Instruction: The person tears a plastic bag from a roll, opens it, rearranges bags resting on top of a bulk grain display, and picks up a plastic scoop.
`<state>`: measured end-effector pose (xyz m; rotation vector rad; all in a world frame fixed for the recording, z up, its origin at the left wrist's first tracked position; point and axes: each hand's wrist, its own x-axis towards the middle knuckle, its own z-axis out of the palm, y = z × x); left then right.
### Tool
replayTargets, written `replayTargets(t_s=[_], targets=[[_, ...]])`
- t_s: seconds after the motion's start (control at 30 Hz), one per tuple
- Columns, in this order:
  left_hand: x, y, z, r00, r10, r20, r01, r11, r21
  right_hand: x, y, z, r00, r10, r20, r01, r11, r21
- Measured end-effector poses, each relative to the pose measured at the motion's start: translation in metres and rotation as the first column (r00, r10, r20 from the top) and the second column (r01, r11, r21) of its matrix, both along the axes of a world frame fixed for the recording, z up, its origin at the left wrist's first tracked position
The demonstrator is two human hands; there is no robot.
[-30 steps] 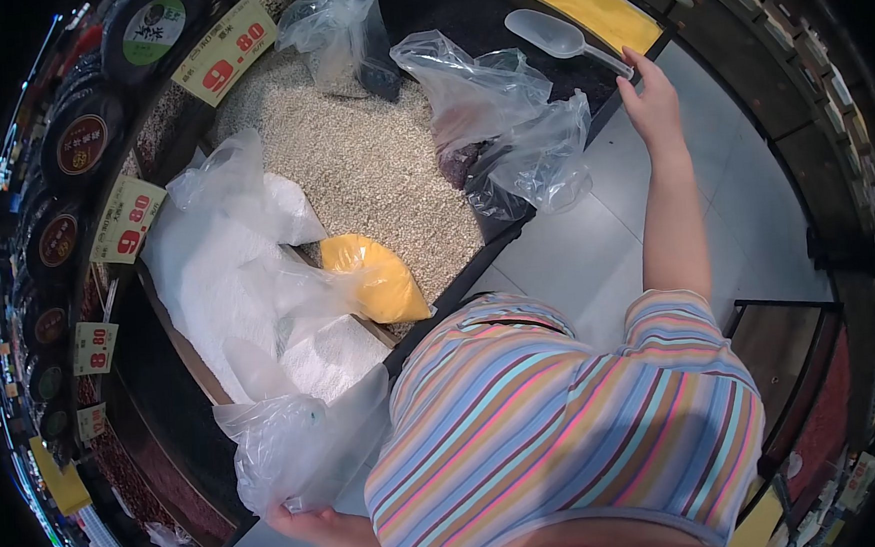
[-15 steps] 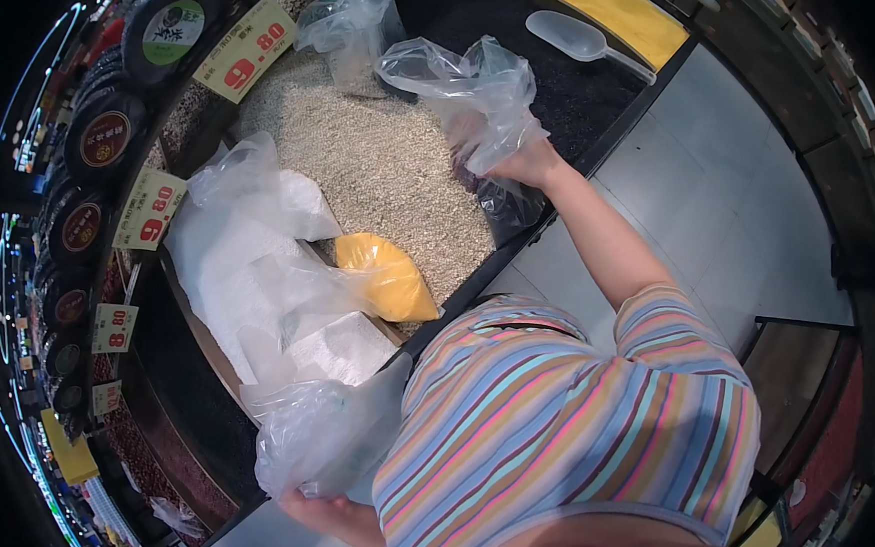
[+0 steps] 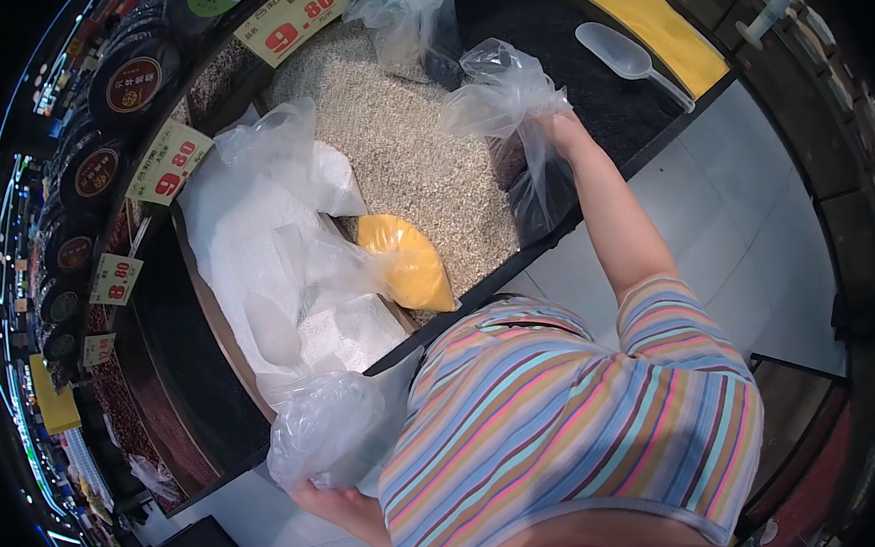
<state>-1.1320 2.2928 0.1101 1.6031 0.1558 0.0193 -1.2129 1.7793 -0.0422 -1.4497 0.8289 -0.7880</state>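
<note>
My left hand [image 3: 329, 499] is closed on a clear plastic bag [image 3: 332, 430], low at the near-left end of the bin. Inside that bag the contents are hard to make out. Farther off, my right hand [image 3: 556, 129] grips another clear plastic bag [image 3: 503, 94], bunched up over the dark end of the grain bin. Between the hands lies a tied bag of yellow grain or meal [image 3: 409, 265], resting at the edge of the pale grains [image 3: 400, 145]. Beside it are white powdery goods [image 3: 230, 236] partly covered by loose plastic.
A clear scoop [image 3: 616, 52] lies on the dark surface at the far right, beside a yellow panel [image 3: 642, 10]. Price cards [image 3: 290, 22] stand along the left rim, next to several dark round-labelled containers [image 3: 133, 84]. Tiled floor [image 3: 723, 186] runs along the right.
The view has shifted, so the bins sit a little farther right. The bag in my right hand is more gathered. A white scoop shape shows more plainly on the white goods.
</note>
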Motion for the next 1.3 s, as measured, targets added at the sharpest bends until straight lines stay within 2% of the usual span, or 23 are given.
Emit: replayTargets(t_s=[0.03,0.07,0.17,0.27,0.37,0.4,0.63,0.67,0.77,0.8,0.83,0.9,0.93,1.03,1.07,1.1,1.13,1.17,1.2,1.27,1.3], targets=[[0.003,0.002,-0.003,1.0,0.024,0.001,-0.024,1.0,0.007,-0.002,0.002,0.005,0.997,-0.068,0.026,0.067,0.997,0.049],[0.006,0.003,-0.005,0.999,0.045,0.002,-0.045,0.999,0.013,-0.001,-0.004,-0.003,0.988,-0.07,0.135,0.054,0.991,0.124],[0.015,0.0,-0.002,0.995,0.074,-0.068,-0.082,0.99,-0.117,0.005,-0.01,-0.008,0.959,-0.199,0.201,0.16,0.968,0.191],[0.019,0.003,-0.007,0.999,0.037,-0.035,-0.042,0.991,-0.125,0.007,-0.008,0.019,0.85,-0.092,0.519,-0.059,0.962,0.267],[0.027,0.017,-0.018,0.999,-0.017,-0.045,0.009,0.987,-0.16,0.012,-0.003,0.065,0.807,-0.003,0.59,-0.196,0.942,0.273],[0.027,0.018,-0.019,0.999,-0.015,-0.041,0.008,0.987,-0.163,0.017,-0.005,0.069,0.786,-0.03,0.618,-0.178,0.946,0.272],[0.023,0.012,-0.013,0.998,0.014,-0.064,-0.025,0.986,-0.166,0.056,-0.038,0.067,0.804,0.119,0.582,-0.256,0.954,0.158],[0.022,0.013,-0.013,0.998,0.006,-0.062,-0.016,0.987,-0.163,0.062,-0.046,0.062,0.821,0.098,0.562,-0.245,0.95,0.194],[0.019,0.023,-0.021,0.997,0.049,-0.053,-0.058,0.982,-0.18,0.077,-0.047,0.059,0.92,0.085,0.382,-0.173,0.964,0.201],[0.02,0.029,-0.028,1.0,-0.008,0.018,0.009,0.998,-0.058,0.083,-0.044,0.052,0.939,0.027,0.342,-0.114,0.965,0.237],[0.022,0.035,-0.033,0.994,-0.072,0.08,0.067,0.995,0.07,0.085,-0.041,0.046,0.958,0.044,0.284,-0.105,0.974,0.202],[0.018,0.038,-0.035,0.976,-0.138,0.166,0.101,0.972,0.212,0.088,-0.03,0.039,0.983,0.081,0.168,-0.103,0.987,0.127],[0.014,0.029,-0.03,0.971,-0.135,0.199,0.09,0.971,0.224,0.086,-0.024,0.04,0.984,0.082,0.159,-0.109,0.979,0.173],[0.017,0.027,-0.03,0.94,-0.212,0.268,0.118,0.937,0.329,0.083,-0.011,0.047,0.994,0.072,-0.083,-0.069,0.997,0.046],[0.019,0.026,-0.031,0.95,-0.19,0.248,0.118,0.953,0.278,0.079,-0.017,0.035,0.987,0.127,-0.098,-0.136,0.986,-0.099],[0.021,0.025,-0.031,0.959,-0.167,0.227,0.116,0.968,0.225,0.074,-0.014,0.038,0.97,0.114,-0.214,-0.164,0.957,-0.238],[0.022,0.022,-0.027,0.984,-0.088,0.157,0.078,0.994,0.072,0.067,-0.006,0.048,0.943,0.083,-0.323,-0.206,0.907,-0.367],[0.023,0.02,-0.026,0.993,-0.043,0.109,0.043,0.999,0.003,0.06,0.003,0.057,0.906,0.037,-0.422,-0.259,0.836,-0.484],[0.023,0.019,-0.024,0.998,0.003,0.06,0.001,0.998,-0.067,0.055,0.013,0.064,0.844,-0.057,-0.533,-0.293,0.784,-0.547],[0.023,0.021,-0.023,0.999,0.047,0.028,-0.045,0.998,-0.04,0.042,0.035,0.079,0.675,-0.268,-0.687,-0.386,0.665,-0.639],[0.025,0.029,-0.03,0.998,0.052,0.033,-0.051,0.998,-0.045,0.038,0.047,0.09,0.565,-0.262,-0.783,-0.442,0.705,-0.555]])
